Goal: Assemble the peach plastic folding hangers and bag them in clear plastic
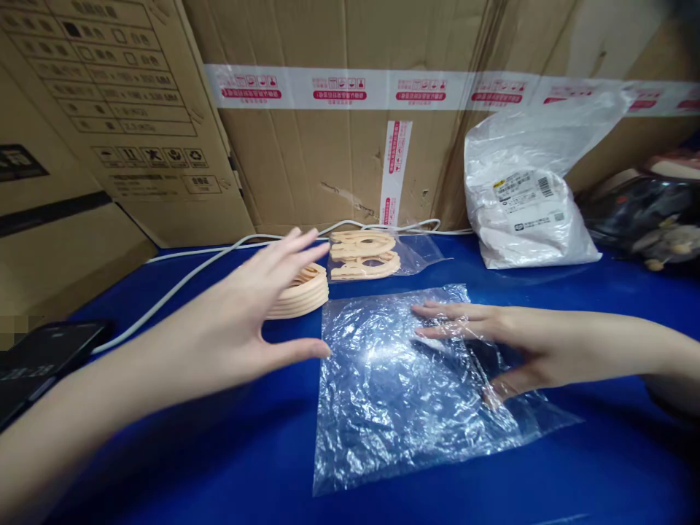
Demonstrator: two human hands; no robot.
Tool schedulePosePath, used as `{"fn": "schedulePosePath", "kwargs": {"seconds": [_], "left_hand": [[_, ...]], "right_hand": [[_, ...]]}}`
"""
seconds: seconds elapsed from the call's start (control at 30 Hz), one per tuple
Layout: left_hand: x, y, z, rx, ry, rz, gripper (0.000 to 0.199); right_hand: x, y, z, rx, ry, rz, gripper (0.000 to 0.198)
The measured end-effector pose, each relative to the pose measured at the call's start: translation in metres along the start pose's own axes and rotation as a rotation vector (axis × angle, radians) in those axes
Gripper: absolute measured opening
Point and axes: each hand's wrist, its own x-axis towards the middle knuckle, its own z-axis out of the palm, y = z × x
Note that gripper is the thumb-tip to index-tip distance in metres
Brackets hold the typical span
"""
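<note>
A crinkled clear plastic bag (383, 394) lies flat on the blue tabletop (262, 452). My right hand (508, 335) reaches in from the right with its fingers spread; part of it shows through the film, and I cannot tell whether it is inside the bag or under it. Held above the table, my left hand (257, 306) has its fingers stretched and thumb apart, with nothing in it. Beyond it sits a stack of beige rings or curved pieces (303, 295), partly hidden by the hand. More beige flat shaped pieces (365, 257) rest in a small clear bag behind.
Cardboard boxes (306, 160) wall off the back and left. A white cable (180, 299) runs along the table's rear. At the left edge lies a black phone (52, 357). A white labelled pouch (528, 197) stands at the back right, beside a dark blurred bundle (634, 211).
</note>
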Motion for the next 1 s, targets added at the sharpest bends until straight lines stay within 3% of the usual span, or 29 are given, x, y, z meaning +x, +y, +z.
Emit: {"fn": "schedulePosePath", "kwargs": {"seconds": [0.1, 0.2, 0.33, 0.6, 0.87, 1.0], "left_hand": [[0.004, -0.03, -0.001, 0.044, 0.014, -0.072, 0.099], [0.005, -0.055, -0.001, 0.043, -0.068, -0.19, 0.092], [0.007, -0.069, -0.003, -0.022, -0.145, -0.331, 0.096], [0.01, -0.073, -0.005, -0.075, -0.133, -0.372, 0.09], [0.008, -0.063, -0.004, -0.064, 0.011, -0.25, 0.073], [0.01, -0.05, -0.002, -0.082, 0.07, -0.207, 0.075]], "right_hand": [[0.001, 0.0, 0.0, 0.014, -0.003, 0.01, 0.074], [-0.002, 0.003, 0.0, 0.005, 0.004, 0.04, 0.074], [-0.006, 0.01, 0.0, -0.012, 0.031, 0.037, 0.068], [-0.01, 0.021, 0.007, 0.017, 0.03, -0.002, 0.063], [-0.003, -0.003, 0.005, -0.007, 0.086, -0.01, 0.065], [-0.001, -0.01, 0.006, -0.021, 0.109, -0.03, 0.067]]}}
